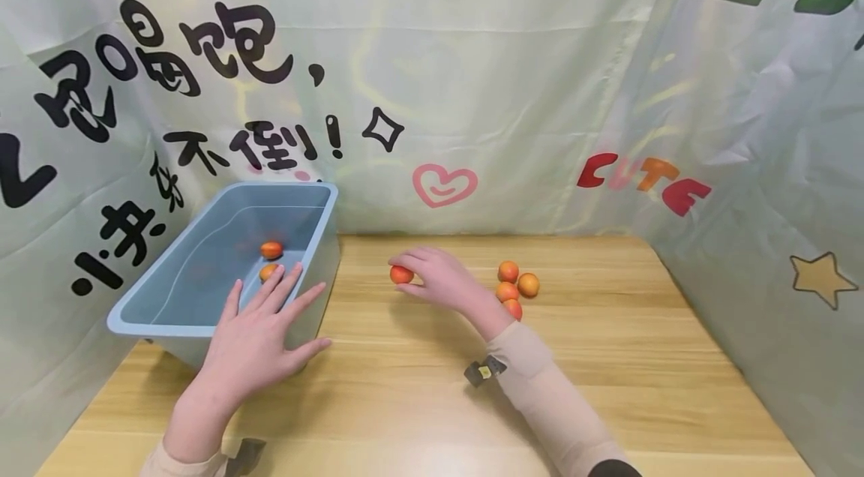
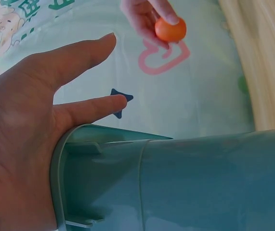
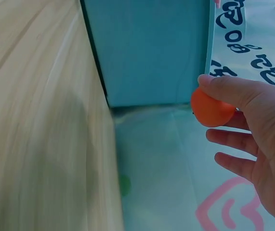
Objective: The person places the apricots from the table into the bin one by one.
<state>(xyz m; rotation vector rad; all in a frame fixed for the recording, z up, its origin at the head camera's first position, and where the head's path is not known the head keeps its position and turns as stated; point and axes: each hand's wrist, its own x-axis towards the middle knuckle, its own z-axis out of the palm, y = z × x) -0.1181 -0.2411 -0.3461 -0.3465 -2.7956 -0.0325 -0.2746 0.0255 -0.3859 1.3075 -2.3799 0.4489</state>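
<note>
A light blue plastic bin (image 1: 319, 237) stands at the table's left, with two small orange fruits (image 1: 271, 250) inside. My left hand (image 1: 259, 327) rests flat on the bin's near right corner (image 2: 103, 183), fingers straight and spread. My right hand (image 1: 432, 278) is above the table just right of the bin and pinches one orange fruit (image 1: 401, 274) (image 2: 170, 29) (image 3: 210, 108) between thumb and fingertips. Several more orange fruits (image 1: 516, 288) lie in a cluster on the table behind my right wrist.
The wooden table (image 1: 607, 357) is walled by a pale green printed cloth (image 1: 506, 87) at the back and both sides. The bin's side wall (image 3: 147, 53) stands close in front of my right hand.
</note>
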